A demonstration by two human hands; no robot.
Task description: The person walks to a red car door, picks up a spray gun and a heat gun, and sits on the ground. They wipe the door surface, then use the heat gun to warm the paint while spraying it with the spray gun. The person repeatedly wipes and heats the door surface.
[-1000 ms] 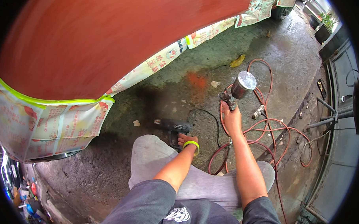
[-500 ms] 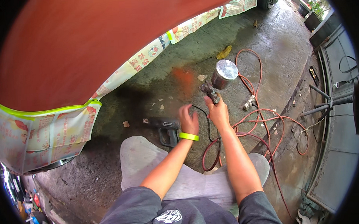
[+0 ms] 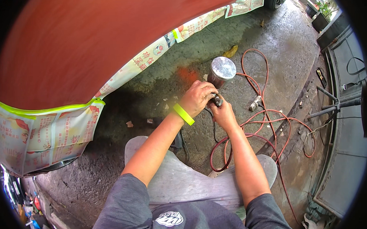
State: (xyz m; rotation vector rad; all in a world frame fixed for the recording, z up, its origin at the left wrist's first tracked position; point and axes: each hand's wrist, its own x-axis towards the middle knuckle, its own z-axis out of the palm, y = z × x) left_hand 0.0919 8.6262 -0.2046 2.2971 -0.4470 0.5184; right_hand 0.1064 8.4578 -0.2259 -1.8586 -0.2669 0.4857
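Observation:
My right hand (image 3: 224, 115) is wrapped round the handle of a spray gun (image 3: 218, 101) with a dark, silver-lidded paint cup (image 3: 223, 68). Bent fingers of my left hand (image 3: 197, 98), which has a yellow-green band at the wrist, grip the gun's body just below the cup. Exactly which part they pinch is hidden. A dark heat gun (image 3: 177, 141) lies on the ground, largely covered by my left forearm. To the upper left is a reddish-brown painted car panel (image 3: 88, 49), its lower edge masked with printed paper (image 3: 59, 135) and bright yellow-green tape.
Red air hose (image 3: 268, 117) loops over the wet concrete at the right, near a metal fitting (image 3: 255, 103). A dark stand (image 3: 332, 105) with legs is beside a grey metal gate (image 3: 346, 149). A yellow leaf (image 3: 231, 51) lies beyond the cup.
My left hand has come up and right from above the heat gun onto the spray gun. The spray gun and its cup have shifted slightly left.

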